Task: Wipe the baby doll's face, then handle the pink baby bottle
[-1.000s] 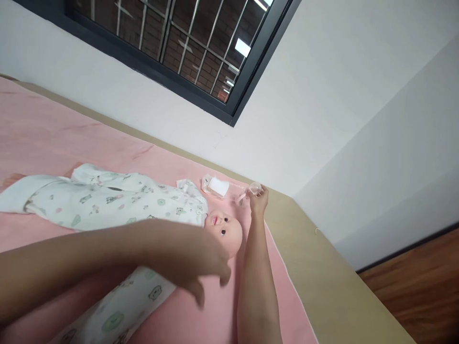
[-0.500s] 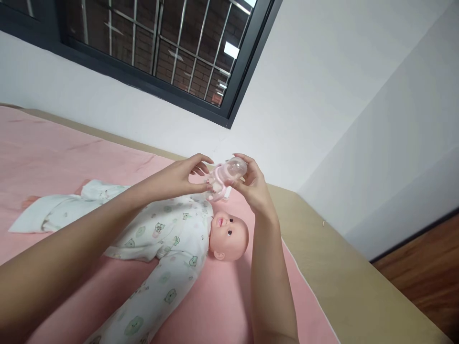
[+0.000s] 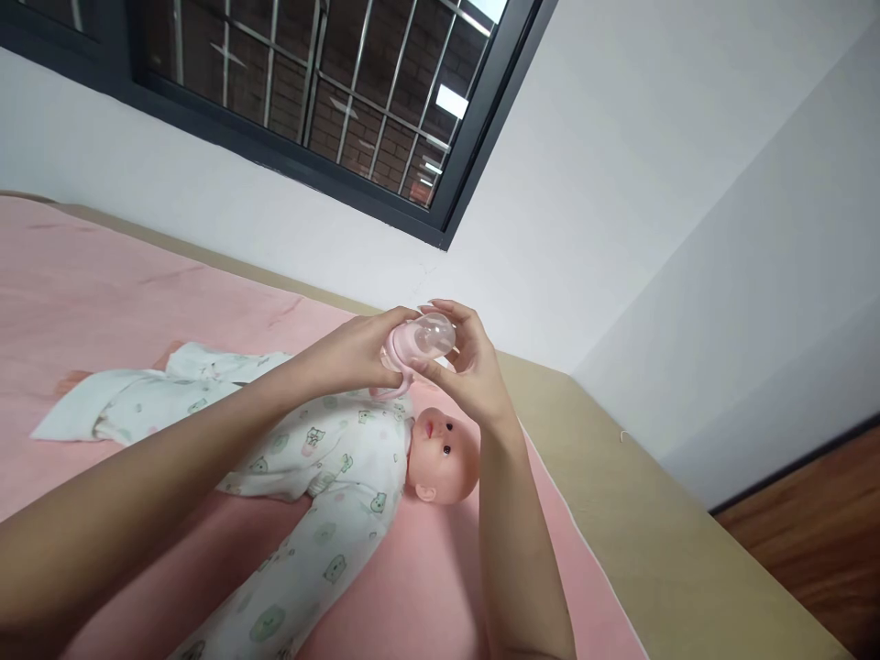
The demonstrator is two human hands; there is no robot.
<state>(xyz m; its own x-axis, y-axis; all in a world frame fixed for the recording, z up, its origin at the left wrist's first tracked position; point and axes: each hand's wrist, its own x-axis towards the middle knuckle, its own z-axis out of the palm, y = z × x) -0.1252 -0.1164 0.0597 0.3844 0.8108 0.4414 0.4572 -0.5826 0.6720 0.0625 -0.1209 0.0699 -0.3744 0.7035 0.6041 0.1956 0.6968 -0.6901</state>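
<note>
Now you are gripping the pink baby bottle [image 3: 414,346] with your left hand [image 3: 354,353] while your right hand [image 3: 467,371] is pinching its clear cap above the doll [image 3: 440,449]; next, twist gently.

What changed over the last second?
The right hand lifted the pink baby bottle off the far edge of the pink sheet to above the doll. The left hand rose from over the doll and took hold of the bottle too. The doll stayed lying on its back.

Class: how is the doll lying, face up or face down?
Face up: the doll lies flat on the pink sheet, its eyes and mouth showing.
</note>
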